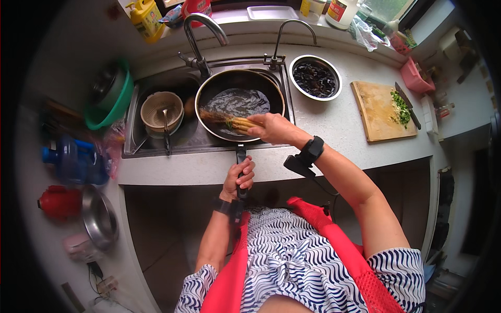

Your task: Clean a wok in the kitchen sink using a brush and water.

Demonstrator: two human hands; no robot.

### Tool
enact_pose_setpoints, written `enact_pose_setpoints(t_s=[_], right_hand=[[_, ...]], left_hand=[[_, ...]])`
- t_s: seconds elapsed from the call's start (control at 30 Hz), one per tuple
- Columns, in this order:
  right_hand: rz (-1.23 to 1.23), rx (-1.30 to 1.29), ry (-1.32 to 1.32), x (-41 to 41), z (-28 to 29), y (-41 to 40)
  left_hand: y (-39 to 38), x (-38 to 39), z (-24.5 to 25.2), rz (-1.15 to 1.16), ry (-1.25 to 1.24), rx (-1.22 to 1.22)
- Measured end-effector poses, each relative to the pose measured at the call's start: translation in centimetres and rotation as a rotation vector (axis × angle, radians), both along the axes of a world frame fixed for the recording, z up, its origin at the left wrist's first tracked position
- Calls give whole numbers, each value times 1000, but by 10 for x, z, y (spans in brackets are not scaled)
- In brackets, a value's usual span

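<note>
A dark frying pan point(270, 84) with water in it rests over the right part of the steel sink. My left hand point(239, 176) is closed around the pan's black handle point(241, 152), at the counter's front edge. In my right hand point(270, 127) is a bundle-type brush point(238, 123) with pale stalks; its brown bristle end points left, inside the pan over the water. The brush tips are partly blurred. Behind the pan's rim stands a curved steel faucet point(195, 39). A thinner faucet point(278, 43) stands to the right of it.
A beige strainer point(156, 103) with a black-handled utensil point(166, 133) sits in the left basin. Right of the sink are a metal bowl point(335, 94) of dark soaked food and a wooden cutting board point(368, 113) with chopped greens and a knife point(407, 101). A green basin point(127, 98) stands left.
</note>
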State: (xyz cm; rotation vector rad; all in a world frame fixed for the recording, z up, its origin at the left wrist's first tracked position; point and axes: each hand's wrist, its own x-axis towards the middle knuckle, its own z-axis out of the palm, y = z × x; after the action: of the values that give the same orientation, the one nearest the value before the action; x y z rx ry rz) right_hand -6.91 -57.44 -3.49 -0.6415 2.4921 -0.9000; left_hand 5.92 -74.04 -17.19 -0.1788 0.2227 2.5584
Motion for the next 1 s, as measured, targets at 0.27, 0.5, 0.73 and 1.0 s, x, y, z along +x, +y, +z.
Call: enact_pose_setpoints(t_s=[0.27, 0.5, 0.73, 1.0], right_hand=[[-264, 63, 110, -24, -23, 49], [-430, -216, -214, -2, -26, 83], [-474, -254, -31, 12, -50, 84], [-430, -363, -283, 34, -48, 75]], left_hand=[[12, 0, 45, 27, -6, -291], [20, -6, 71, 38, 11, -760], [23, -6, 63, 65, 28, -1170], [20, -2, 71, 44, 47, -1372]])
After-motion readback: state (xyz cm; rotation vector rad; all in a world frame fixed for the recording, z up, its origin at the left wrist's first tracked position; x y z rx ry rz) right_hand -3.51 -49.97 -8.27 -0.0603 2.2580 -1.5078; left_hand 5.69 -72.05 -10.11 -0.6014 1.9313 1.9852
